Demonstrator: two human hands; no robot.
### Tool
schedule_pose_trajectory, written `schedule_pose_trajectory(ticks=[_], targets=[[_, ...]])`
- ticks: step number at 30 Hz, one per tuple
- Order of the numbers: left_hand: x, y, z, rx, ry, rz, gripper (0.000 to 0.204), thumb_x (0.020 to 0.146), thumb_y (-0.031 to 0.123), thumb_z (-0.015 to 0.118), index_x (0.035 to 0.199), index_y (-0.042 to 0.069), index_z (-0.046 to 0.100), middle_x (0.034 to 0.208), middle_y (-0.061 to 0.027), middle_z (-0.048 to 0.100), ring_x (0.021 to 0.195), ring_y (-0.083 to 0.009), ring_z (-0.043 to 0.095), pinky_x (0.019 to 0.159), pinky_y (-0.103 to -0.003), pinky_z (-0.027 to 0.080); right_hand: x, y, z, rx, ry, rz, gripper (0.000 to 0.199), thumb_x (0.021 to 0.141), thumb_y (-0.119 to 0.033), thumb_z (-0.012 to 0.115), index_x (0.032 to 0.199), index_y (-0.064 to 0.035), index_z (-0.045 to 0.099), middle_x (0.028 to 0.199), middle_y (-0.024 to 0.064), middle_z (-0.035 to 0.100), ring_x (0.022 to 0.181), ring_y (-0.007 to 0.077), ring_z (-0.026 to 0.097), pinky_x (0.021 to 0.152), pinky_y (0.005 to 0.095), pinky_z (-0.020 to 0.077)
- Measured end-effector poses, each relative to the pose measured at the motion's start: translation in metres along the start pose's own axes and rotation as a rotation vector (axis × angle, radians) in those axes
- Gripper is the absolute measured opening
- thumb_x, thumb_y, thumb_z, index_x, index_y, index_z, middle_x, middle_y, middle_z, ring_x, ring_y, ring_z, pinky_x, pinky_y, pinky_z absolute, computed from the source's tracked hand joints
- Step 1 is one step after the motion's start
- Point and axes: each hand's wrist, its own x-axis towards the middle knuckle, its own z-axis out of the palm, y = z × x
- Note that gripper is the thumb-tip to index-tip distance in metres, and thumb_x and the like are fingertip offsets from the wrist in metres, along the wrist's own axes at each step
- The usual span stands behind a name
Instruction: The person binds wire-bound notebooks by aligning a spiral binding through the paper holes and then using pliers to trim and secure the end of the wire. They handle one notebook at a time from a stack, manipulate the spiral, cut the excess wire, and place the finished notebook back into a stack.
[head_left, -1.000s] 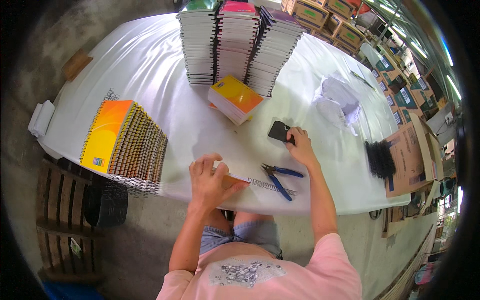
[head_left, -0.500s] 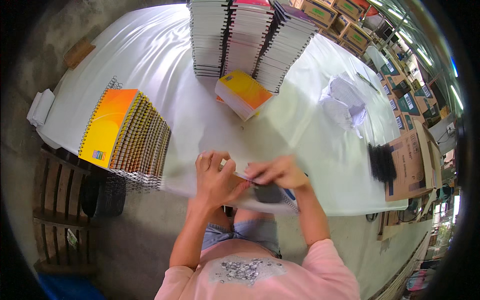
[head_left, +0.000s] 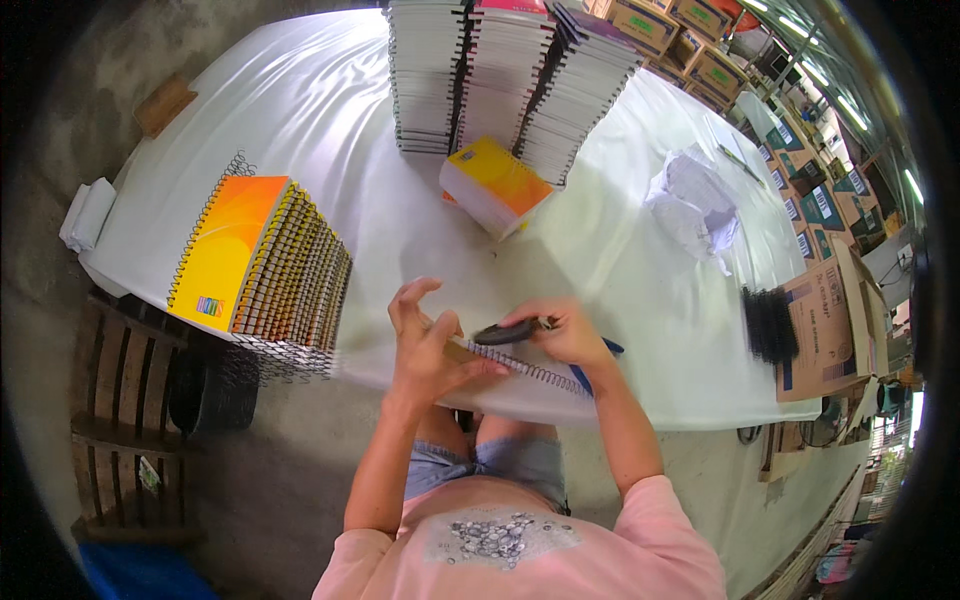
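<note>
A spiral-bound notebook (head_left: 530,372), seen edge-on with its coil upward, is at the table's front edge. My left hand (head_left: 425,350) grips its left end, thumb along the coil side and index finger raised. My right hand (head_left: 568,332) is closed on a dark pliers-like tool (head_left: 505,332). The tool's dark end points left, just above the coil's left end; whether it touches the wire I cannot tell. Blue handle-like parts (head_left: 582,379) show beside my right wrist, partly hidden by the hand. A stack of yellow-orange spiral notebooks (head_left: 235,250) stands left of my left hand.
A small pile of yellow-orange books (head_left: 497,185) lies before tall stacks of bound books (head_left: 425,80). Crumpled white paper (head_left: 693,200) is to the right. Black coils (head_left: 768,325) stick out by an open carton (head_left: 825,320). A wooden pallet (head_left: 130,420) stands at lower left.
My right hand has lifted a little and turned, bringing the dark tool above the notebook's coil and into plain view. My left hand keeps its grip. The whole view has shifted slightly.
</note>
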Motion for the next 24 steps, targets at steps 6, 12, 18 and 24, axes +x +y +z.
schedule_pose_trajectory(ticks=[6,12,18,24], targets=[[-0.003,-0.019,0.01,-0.185,0.0,-0.06,0.093,0.035,0.032,0.092,0.108,0.008,0.039,0.11,-0.0103,0.035,0.086,-0.0229,0.041,0.07,-0.034,0.041,0.014,0.001,0.008,-0.152,0.045,0.114,0.025,0.065,0.012,0.059,0.084,-0.001,0.068,0.086,0.0089,0.067,0.087,0.0198,0.063,0.078,0.0289,0.0486],[-0.005,-0.03,0.028,-0.441,0.007,-0.374,0.093,0.034,0.036,0.092,0.096,0.005,0.029,0.1,-0.0102,0.031,0.097,-0.025,0.038,0.076,-0.036,0.04,0.027,-0.023,0.004,-0.005,-0.037,-0.188,0.03,0.061,0.011,0.062,0.085,-0.0043,0.07,0.084,0.007,0.067,0.08,0.0179,0.062,0.07,0.0283,0.0481],[-0.005,-0.043,0.035,-0.748,0.079,-0.48,0.076,0.049,0.023,0.09,0.09,0.011,0.028,0.098,-0.0054,0.03,0.076,-0.0121,0.033,0.072,-0.024,0.037,0.027,-0.011,0.014,-0.185,-0.046,-0.206,0.033,0.061,0.015,0.059,0.087,-0.0009,0.069,0.085,0.0083,0.068,0.083,0.0174,0.063,0.074,0.0282,0.0497],[-0.001,-0.037,0.026,-0.975,0.042,-0.762,0.093,0.034,0.03,0.094,0.091,0.008,0.024,0.096,-0.0083,0.032,0.087,-0.0181,0.037,0.077,-0.028,0.038,0.026,-0.001,0.024,-0.081,0.167,-0.077,0.026,0.069,0.009,0.057,0.088,-0.0023,0.069,0.082,0.0076,0.068,0.078,0.0174,0.065,0.073,0.0274,0.0497]])
